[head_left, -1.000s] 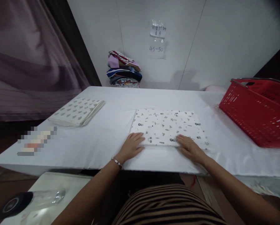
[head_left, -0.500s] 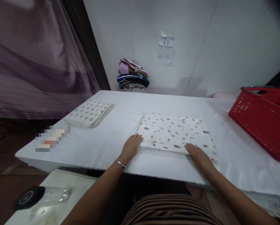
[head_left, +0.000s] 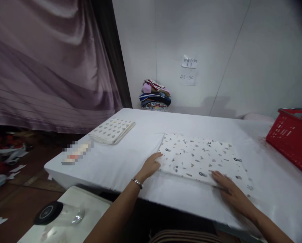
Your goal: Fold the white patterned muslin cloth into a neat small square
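A white folded cloth (head_left: 191,158) with small grey and black prints lies flat on the white-covered table (head_left: 130,162). At its left edge is my left hand (head_left: 150,166), index finger stretched out over the cloth and thumb apart from it; the remaining fingers are partly hidden. My right hand (head_left: 225,184) rests with fingers extended on the near right part of the same cloth. Neither hand shows anything gripped. Farther left lies a second folded cloth (head_left: 113,131), cream with grey heart-like shapes.
A red plastic basket (head_left: 290,138) stands at the table's right. Stacked folded fabrics (head_left: 155,96) sit by the back wall. Below left, a clear bottle with a black lid (head_left: 48,212) lies on a white surface (head_left: 90,202). A purple curtain (head_left: 52,67) hangs at left.
The camera view has shifted, so the scene sits lower and farther right. My left hand has gone from flat fingers to an extended index finger; my right hand stays on the cloth.
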`<state>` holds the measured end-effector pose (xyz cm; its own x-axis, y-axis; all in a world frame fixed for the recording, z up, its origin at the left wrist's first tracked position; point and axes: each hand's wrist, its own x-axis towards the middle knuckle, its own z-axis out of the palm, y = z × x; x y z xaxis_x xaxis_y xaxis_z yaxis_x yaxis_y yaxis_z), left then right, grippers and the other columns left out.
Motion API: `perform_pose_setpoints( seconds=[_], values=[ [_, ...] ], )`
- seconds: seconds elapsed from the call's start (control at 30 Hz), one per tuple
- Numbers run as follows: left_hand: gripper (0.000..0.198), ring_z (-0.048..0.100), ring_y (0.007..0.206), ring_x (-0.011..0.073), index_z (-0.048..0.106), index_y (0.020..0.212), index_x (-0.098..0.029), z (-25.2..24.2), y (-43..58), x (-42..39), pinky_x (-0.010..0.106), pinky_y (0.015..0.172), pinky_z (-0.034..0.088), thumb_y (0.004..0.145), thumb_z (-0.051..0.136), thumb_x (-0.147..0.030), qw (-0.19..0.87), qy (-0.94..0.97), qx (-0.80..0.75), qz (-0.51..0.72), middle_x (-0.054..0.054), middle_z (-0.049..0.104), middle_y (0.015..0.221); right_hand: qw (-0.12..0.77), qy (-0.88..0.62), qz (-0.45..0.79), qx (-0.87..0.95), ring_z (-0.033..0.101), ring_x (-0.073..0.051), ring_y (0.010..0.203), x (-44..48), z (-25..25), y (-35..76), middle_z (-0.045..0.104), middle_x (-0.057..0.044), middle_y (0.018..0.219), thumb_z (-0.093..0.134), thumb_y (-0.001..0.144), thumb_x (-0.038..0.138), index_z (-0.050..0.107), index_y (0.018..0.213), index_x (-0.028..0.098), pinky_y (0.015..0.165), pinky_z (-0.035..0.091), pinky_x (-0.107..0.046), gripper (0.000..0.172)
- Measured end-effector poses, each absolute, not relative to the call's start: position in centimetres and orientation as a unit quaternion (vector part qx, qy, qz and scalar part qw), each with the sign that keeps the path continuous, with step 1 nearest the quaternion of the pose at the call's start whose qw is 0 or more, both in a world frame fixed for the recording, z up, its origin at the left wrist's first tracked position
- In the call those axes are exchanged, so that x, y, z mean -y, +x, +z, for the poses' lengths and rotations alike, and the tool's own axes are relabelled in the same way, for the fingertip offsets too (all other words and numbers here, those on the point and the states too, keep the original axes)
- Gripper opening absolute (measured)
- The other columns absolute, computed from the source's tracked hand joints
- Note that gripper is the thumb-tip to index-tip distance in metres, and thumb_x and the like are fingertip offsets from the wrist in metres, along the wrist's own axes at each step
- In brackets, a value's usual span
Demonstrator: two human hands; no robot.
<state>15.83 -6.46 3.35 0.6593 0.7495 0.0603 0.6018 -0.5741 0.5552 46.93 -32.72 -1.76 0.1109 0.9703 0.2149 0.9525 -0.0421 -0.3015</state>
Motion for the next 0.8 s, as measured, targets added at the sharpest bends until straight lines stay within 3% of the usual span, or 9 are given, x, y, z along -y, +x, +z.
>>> perform_pose_setpoints(
  seconds=[0.13, 0.27, 0.47, 0.63, 0.8],
  values=[
    [0.040, 0.039, 0.131, 0.0219, 0.054, 0.123, -0.019, 3.8, 19.1, 6.2, 0.042, 0.109, 0.034, 0.089, 0.042, -0.035, 0.152, 0.881, -0.412, 0.177, 0.006, 0.047, 0.139, 0.145, -0.745, 0.021, 0.651, 0.028, -0.026, 0.135, 31.4, -0.5, 46.0, 0.031, 0.002, 0.147, 0.038, 0.090, 0.041, 0.031, 0.143, 0.036, 0.108, 0.032, -0.053, 0.054],
    [0.035, 0.041, 0.128, 0.0241, 0.054, 0.118, -0.019, 3.2, 20.9, 6.2, 0.044, 0.102, 0.038, 0.089, 0.043, -0.034, 0.098, 0.896, -0.416, 0.124, 0.009, 0.042, 0.143, 0.097, -0.751, 0.000, 0.653, 0.031, -0.028, 0.134, 30.9, -1.3, 45.5, 0.032, -0.003, 0.147, 0.041, 0.089, 0.049, 0.042, 0.138, 0.031, 0.107, 0.033, -0.052, 0.053],
    [0.023, 0.056, 0.106, 0.0196, 0.061, 0.099, -0.020, 4.3, 22.5, 3.2, 0.032, 0.090, 0.043, 0.090, 0.042, -0.031, 0.121, 0.860, -0.480, 0.125, 0.007, 0.062, 0.113, 0.116, -0.750, 0.016, 0.651, 0.032, -0.029, 0.133, 31.1, -2.2, 45.5, 0.033, -0.004, 0.146, 0.045, 0.087, 0.052, 0.043, 0.138, 0.031, 0.107, 0.031, -0.054, 0.055],
    [0.020, 0.055, 0.104, 0.0184, 0.061, 0.099, -0.021, 4.4, 25.3, -0.4, 0.028, 0.085, 0.042, 0.087, 0.049, -0.031, 0.151, 0.820, -0.536, 0.134, 0.006, 0.061, 0.111, 0.143, -0.749, 0.072, 0.642, 0.031, -0.028, 0.134, 31.3, -1.0, 46.4, 0.035, 0.000, 0.145, 0.043, 0.088, 0.052, 0.045, 0.136, 0.035, 0.109, 0.028, -0.053, 0.050],
    [0.021, 0.056, 0.100, 0.0184, 0.060, 0.098, -0.020, 3.3, 26.7, -1.6, 0.028, 0.082, 0.043, 0.086, 0.051, -0.035, 0.157, 0.799, -0.562, 0.144, 0.006, 0.060, 0.109, 0.191, -0.794, -0.010, 0.577, 0.034, -0.034, 0.131, 32.4, -2.2, 50.2, 0.045, -0.003, 0.139, 0.040, 0.086, 0.052, 0.057, 0.125, 0.035, 0.105, 0.032, -0.061, 0.046]
  ],
)
